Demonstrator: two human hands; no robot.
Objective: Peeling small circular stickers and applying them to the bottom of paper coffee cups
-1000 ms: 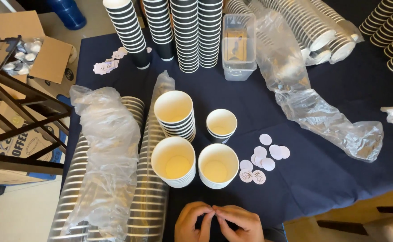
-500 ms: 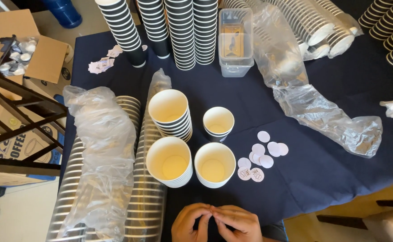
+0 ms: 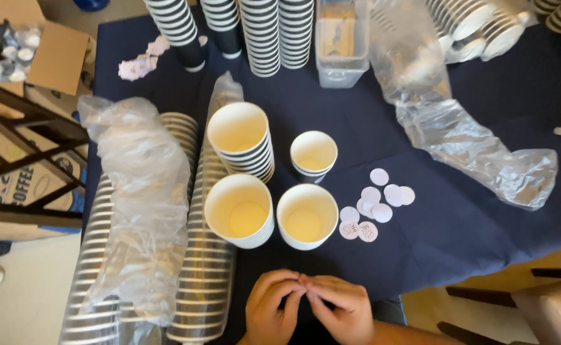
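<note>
My left hand and right hand met fingertip to fingertip, pinching something too small to identify. At twelve o'clock stood two open paper cups; at one o'clock, round stickers.

Hands: left hand and right hand meet fingertip to fingertip at the near table edge; anything pinched between them is too small to tell.
Cups: four open white paper cups stand just beyond the hands.
Stickers: small round white paper stickers lie right of the cups.
Table: dark blue tablecloth.
Left side: plastic-wrapped sleeves of striped paper cups lie flat.
</note>
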